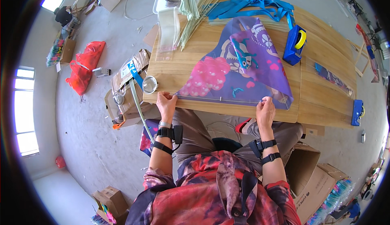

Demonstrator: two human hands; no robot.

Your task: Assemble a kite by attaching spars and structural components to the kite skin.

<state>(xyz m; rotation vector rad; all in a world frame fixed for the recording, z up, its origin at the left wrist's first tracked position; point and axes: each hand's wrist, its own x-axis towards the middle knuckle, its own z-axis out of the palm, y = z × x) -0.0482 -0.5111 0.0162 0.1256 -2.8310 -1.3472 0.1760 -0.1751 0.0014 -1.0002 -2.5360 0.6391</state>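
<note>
My left hand (166,103) pinched the near-left corner of the purple printed fabric kite sail (239,68), flat on the wooden table (321,103) | my right hand (265,110) pressed fingertips on its near-right edge | best kept taut, edge aligned | far right: blue tape dispenser (294,44); far: blue ribbons (252,4).

The kite (239,68) lay flat on the tabletop (325,62) before me, a purple triangle with pink blobs and a blue creature printed on it, its top folded over. Its long near edge ran along the tabletop's near edge.
</note>
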